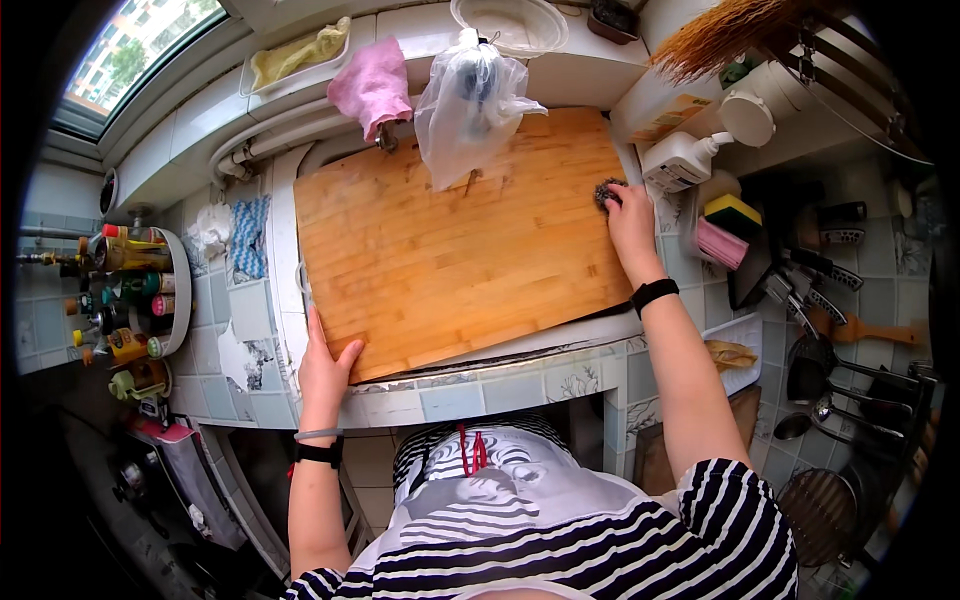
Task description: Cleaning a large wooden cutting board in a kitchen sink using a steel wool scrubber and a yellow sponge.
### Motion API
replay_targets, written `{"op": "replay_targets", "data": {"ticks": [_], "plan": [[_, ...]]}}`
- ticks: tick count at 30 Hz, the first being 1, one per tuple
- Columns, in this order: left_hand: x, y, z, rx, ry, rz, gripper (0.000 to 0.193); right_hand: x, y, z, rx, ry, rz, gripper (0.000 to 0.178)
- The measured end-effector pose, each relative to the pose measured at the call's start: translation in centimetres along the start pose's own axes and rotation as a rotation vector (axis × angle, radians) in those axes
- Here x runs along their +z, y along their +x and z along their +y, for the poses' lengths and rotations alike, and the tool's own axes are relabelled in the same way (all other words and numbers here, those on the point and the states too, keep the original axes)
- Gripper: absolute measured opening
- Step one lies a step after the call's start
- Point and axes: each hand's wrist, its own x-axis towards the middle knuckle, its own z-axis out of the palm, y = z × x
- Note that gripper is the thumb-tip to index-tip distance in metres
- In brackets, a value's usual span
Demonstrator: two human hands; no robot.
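Observation:
A large wooden cutting board (460, 250) lies slightly turned over the sink, hiding most of the basin. At the board's near left corner, my left hand (325, 365) grips its edge, the thumb on top and the other fingers along the side, partly hidden. Over by the right edge, my right hand (633, 230) is closed on a dark steel wool scourer (608, 194), which touches the wood near the far right corner. The board's surface looks damp in places.
A clear plastic bag (470, 105) hangs over the board's far edge, beside a pink cloth (372, 85) on the tap. Right of the board are a white pump bottle (680, 162) and a yellow-green sponge (733, 215). A bottle rack (180, 290) stands left.

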Motion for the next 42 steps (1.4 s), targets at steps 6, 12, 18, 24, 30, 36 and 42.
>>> {"op": "replay_targets", "data": {"ticks": [6,12,18,24,30,36,42], "plan": [[-0.4,0.9,-1.2,0.137,0.107,-0.047,0.098,5.8,-7.5,-16.2,-0.210,0.286,-0.189,0.027],[-2.1,1.6,-2.8,0.266,0.156,-0.199,0.112,7.9,-11.7,-24.0,-0.288,0.358,-0.204,0.026],[-2.2,2.5,-3.8,0.357,0.088,-0.290,0.114,1.7,-8.7,-8.8,0.143,-0.104,0.007,0.024],[-2.5,2.7,-4.1,0.370,0.064,-0.337,0.113,6.0,-13.9,-21.8,0.060,0.120,0.000,0.027],[-2.7,2.9,-4.9,0.349,0.058,-0.344,0.113,5.9,-16.7,-24.7,-0.070,0.210,-0.091,0.022],[-2.2,2.7,-4.8,0.395,0.016,-0.318,0.111,1.2,-12.9,-8.3,0.236,-0.169,0.093,0.019],[-2.3,2.5,-4.4,0.324,0.045,-0.330,0.111,6.0,-17.2,-25.2,-0.088,0.252,-0.054,0.022]]}}
